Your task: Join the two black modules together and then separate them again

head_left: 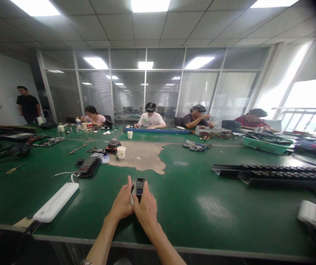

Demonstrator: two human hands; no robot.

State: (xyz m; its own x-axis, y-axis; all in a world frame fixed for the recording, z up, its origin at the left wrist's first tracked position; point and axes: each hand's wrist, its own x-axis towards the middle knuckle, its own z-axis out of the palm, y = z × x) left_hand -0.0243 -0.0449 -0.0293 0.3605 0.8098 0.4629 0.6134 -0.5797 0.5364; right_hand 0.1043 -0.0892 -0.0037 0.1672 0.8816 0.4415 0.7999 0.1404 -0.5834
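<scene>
Both hands are close together above the near part of the green table. My right hand (147, 209) is closed around a small black box-shaped device (140, 182) with several openings and a bluish patch on its face. Its exact kind is unclear. Just to the left, my left hand (121, 204) points upward with its thumb side toward the device. Its fingers are curled around something mostly hidden. A dark edge and a pale bit show between the two hands, too small to name.
A white power strip (57, 202) lies to the left. Ahead stand a paper cup (121, 152) and a second paper cup (130, 134). Gloves (195, 145), black metal rails (279, 176) and a green basket (267, 144) are on the right. Several people sit across the table.
</scene>
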